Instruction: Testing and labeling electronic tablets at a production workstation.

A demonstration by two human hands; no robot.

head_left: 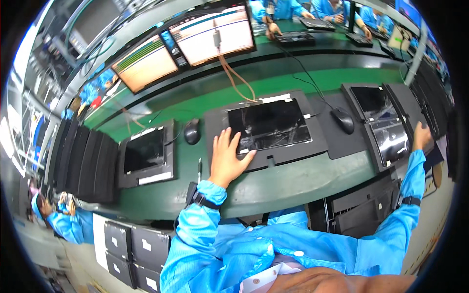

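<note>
My left hand (227,157) lies with its fingers spread over the lower left part of a dark display panel (266,119). That panel rests in a black foam tray (318,132) at the middle of the green bench, a cable joined to its right side. Far to the right, my right hand (421,136) is closed, its fingers curled at a black foam tray (408,100). Just left of that hand, another black tray holds two panels, a dark one (373,101) and one under shiny film (389,140).
Two monitors (212,36) stand behind the bench (288,178). Two black mice (192,132) flank the middle tray. A third tray with a panel (144,151) sits left, beside stacked black foam trays (83,161). A pen (199,169) lies near my left wrist. Co-workers (288,10) sit opposite.
</note>
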